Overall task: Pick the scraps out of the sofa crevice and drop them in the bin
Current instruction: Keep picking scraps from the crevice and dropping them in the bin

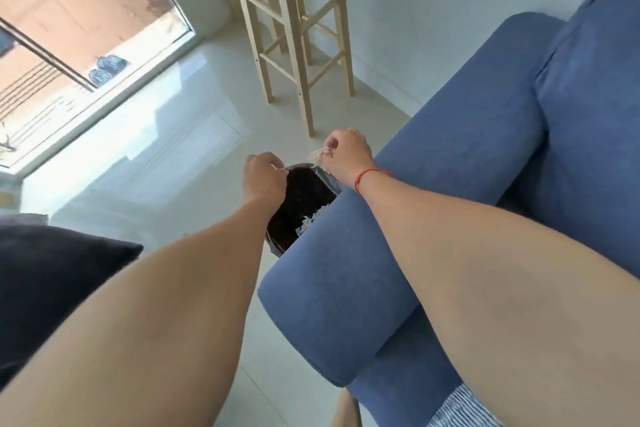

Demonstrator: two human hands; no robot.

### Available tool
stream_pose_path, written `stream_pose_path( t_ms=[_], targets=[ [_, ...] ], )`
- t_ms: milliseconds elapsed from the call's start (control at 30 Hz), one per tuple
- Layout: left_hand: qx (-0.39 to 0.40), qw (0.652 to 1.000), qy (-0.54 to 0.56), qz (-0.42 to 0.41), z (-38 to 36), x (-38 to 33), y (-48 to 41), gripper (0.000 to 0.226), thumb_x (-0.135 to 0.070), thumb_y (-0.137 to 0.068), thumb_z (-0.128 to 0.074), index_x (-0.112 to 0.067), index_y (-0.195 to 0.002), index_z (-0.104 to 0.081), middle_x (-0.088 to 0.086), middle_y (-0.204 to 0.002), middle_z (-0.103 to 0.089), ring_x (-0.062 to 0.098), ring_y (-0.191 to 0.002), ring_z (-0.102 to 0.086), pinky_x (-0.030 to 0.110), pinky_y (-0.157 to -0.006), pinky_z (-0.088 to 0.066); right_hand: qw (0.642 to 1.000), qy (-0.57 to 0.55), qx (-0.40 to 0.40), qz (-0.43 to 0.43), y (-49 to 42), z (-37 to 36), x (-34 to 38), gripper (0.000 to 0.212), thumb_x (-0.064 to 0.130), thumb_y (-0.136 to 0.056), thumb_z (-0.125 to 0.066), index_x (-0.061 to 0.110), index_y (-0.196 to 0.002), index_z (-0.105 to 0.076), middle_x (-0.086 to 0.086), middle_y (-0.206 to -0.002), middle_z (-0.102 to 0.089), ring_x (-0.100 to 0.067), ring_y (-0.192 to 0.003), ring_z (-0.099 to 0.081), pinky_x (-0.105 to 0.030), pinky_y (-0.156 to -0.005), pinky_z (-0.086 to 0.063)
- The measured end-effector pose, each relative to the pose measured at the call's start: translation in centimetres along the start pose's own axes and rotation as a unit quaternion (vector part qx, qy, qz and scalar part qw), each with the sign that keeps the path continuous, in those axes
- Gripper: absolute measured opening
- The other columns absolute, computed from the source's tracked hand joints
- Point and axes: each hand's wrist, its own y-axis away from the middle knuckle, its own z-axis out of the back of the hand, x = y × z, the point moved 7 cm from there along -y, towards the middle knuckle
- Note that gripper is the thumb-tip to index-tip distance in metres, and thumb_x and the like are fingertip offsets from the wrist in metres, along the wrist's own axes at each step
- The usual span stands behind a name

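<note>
A black bin (301, 198) lined with a dark bag stands on the floor beside the arm of the blue sofa (433, 191). Pale scraps (310, 222) lie inside the bin near the sofa arm. My left hand (265, 173) hovers over the bin's far left rim, fingers pinched on a small pale scrap (281, 169). My right hand (346, 156), with a red string on the wrist, is above the bin's far right rim and pinches a tuft of pale scraps (320, 153). The sofa crevice is out of sight.
Two tall wooden stools (298, 28) stand on the pale tiled floor (166, 163) beyond the bin. A glass door (79, 28) fills the upper left. A dark cushion (52, 288) lies at the left edge. Striped fabric (464, 407) shows at the bottom.
</note>
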Motion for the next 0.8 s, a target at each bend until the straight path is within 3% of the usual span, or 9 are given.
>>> stream_pose_path(
  t_ms=[100, 200, 300, 533, 700, 800],
  targets=[
    [0.017, 1.000, 0.014, 0.021, 0.1, 1.6, -0.8, 0.014, -0.010, -0.089, -0.058, -0.012, -0.098, -0.068, 0.015, -0.118, -0.061, 0.031, -0.105, -0.060, 0.037, -0.092, -0.050, 1.000, 0.010, 0.015, -0.005, -0.4, -2.0, 0.9, 0.018, 0.012, -0.092, -0.058, 0.008, -0.106, -0.068, -0.011, -0.115, -0.064, -0.026, -0.105, -0.061, -0.026, -0.080, -0.044],
    [0.051, 0.998, 0.003, 0.034, -0.6, 2.5, -1.0, 0.029, -0.010, -0.093, -0.054, -0.012, -0.121, -0.062, 0.015, -0.128, -0.058, 0.032, -0.116, -0.057, 0.038, -0.100, -0.047, 0.997, 0.026, 0.065, -0.026, -0.5, -3.9, 0.8, 0.030, 0.004, -0.091, -0.053, 0.009, -0.118, -0.064, -0.012, -0.126, -0.062, -0.029, -0.116, -0.059, -0.033, -0.096, -0.047],
    [0.077, 0.997, -0.009, 0.031, -1.4, 2.1, -0.6, 0.037, -0.011, -0.095, -0.052, -0.010, -0.131, -0.056, 0.014, -0.132, -0.057, 0.032, -0.121, -0.054, 0.037, -0.103, -0.045, 0.996, 0.034, 0.076, -0.044, 0.0, -3.9, 0.0, 0.038, -0.002, -0.091, -0.048, 0.010, -0.126, -0.060, -0.010, -0.132, -0.058, -0.029, -0.120, -0.057, -0.034, -0.098, -0.046],
    [0.122, 0.990, -0.061, -0.034, -4.4, -4.8, 0.6, 0.044, -0.027, -0.098, -0.046, -0.015, -0.140, -0.047, 0.007, -0.144, -0.048, 0.025, -0.133, -0.044, 0.036, -0.106, -0.038, 0.997, 0.014, 0.013, -0.073, 0.3, 2.6, -3.7, 0.034, 0.000, -0.092, -0.043, 0.003, -0.120, -0.061, -0.014, -0.127, -0.060, -0.032, -0.106, -0.062, -0.042, -0.093, -0.054],
    [0.187, 0.972, -0.098, -0.107, -9.5, -13.1, 4.8, 0.051, -0.035, -0.096, -0.047, -0.016, -0.143, -0.043, 0.010, -0.141, -0.051, 0.031, -0.121, -0.057, 0.043, -0.106, -0.044, 0.989, -0.005, -0.048, -0.141, 3.3, 10.0, -10.8, 0.033, 0.005, -0.094, -0.044, 0.003, -0.125, -0.056, -0.013, -0.135, -0.053, -0.034, -0.122, -0.053, -0.042, -0.103, -0.045],
    [0.200, 0.958, -0.128, -0.162, -12.5, -18.8, 8.2, 0.053, -0.038, -0.096, -0.045, -0.017, -0.145, -0.040, 0.011, -0.142, -0.051, 0.032, -0.123, -0.055, 0.044, -0.102, -0.047, 0.978, -0.013, -0.097, -0.182, 6.2, 15.3, -15.6, 0.034, 0.010, -0.096, -0.045, 0.006, -0.128, -0.055, -0.010, -0.140, -0.049, -0.033, -0.127, -0.049, -0.041, -0.104, -0.038]
  ],
)
